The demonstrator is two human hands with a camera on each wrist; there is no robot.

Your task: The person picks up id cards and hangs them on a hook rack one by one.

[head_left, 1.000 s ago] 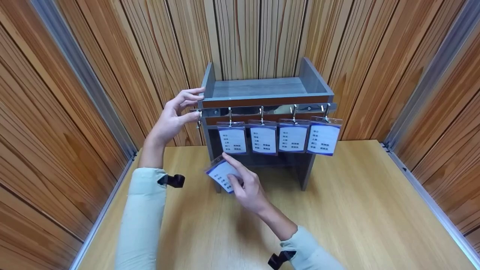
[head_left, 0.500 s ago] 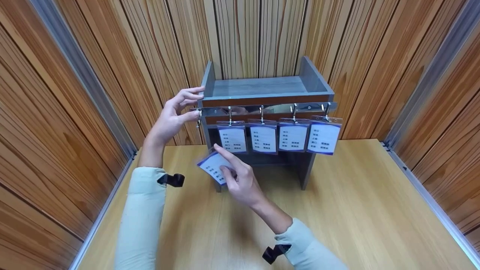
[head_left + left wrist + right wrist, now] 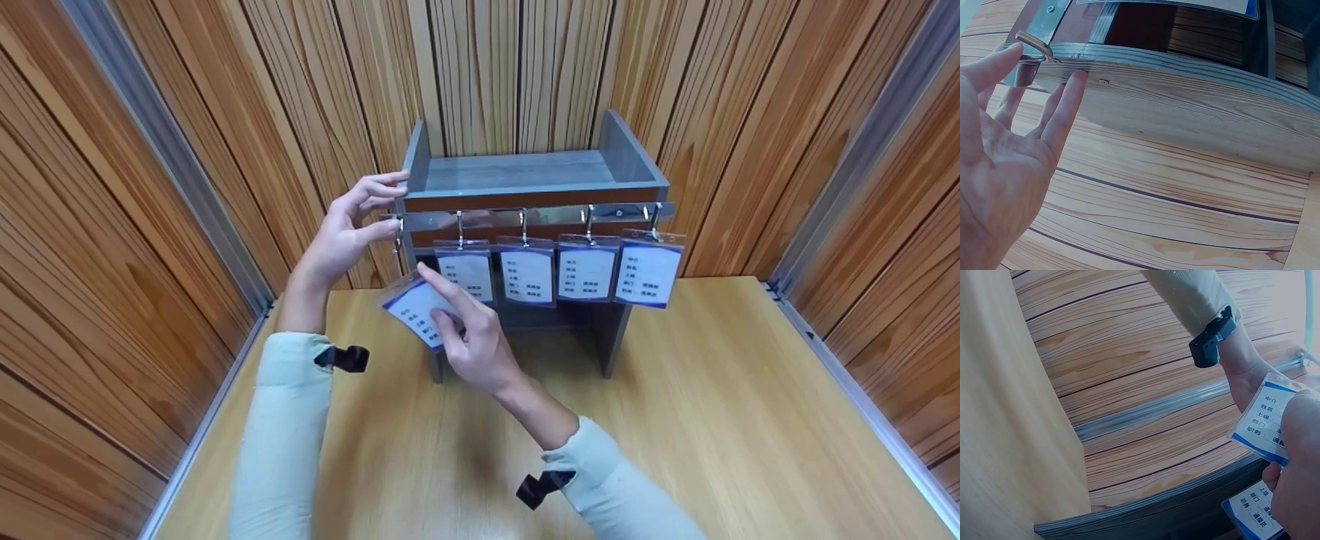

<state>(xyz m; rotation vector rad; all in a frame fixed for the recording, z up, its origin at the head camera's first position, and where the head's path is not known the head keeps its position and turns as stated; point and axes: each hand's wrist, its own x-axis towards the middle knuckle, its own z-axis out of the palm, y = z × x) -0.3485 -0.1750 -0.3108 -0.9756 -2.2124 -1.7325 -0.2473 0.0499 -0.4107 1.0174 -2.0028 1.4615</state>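
Note:
My right hand [image 3: 476,341] pinches a white-and-blue ID badge [image 3: 411,309] in a clear sleeve, tilted, in front of the shelf's lower left. In the right wrist view the badge [image 3: 1266,419] has printed lines, partly covered by that hand. My left hand [image 3: 349,225] is at the shelf's upper left corner, fingertips against the side panel [image 3: 1185,107]. Its thumb touches the end hook [image 3: 1036,45] of a metal hook rail [image 3: 555,218]. No badge hangs from this hook. Several similar badges [image 3: 526,276] hang from the other hooks.
A small grey shelf unit [image 3: 517,171] stands on the wooden tabletop [image 3: 720,420]. Wood-plank walls [image 3: 750,135] enclose it at the back and both sides. Metal strips [image 3: 840,375] run along the table's side edges.
My right hand has moved up and to the left with the badge, closer to the end hook. The left hand has kept its place at the corner.

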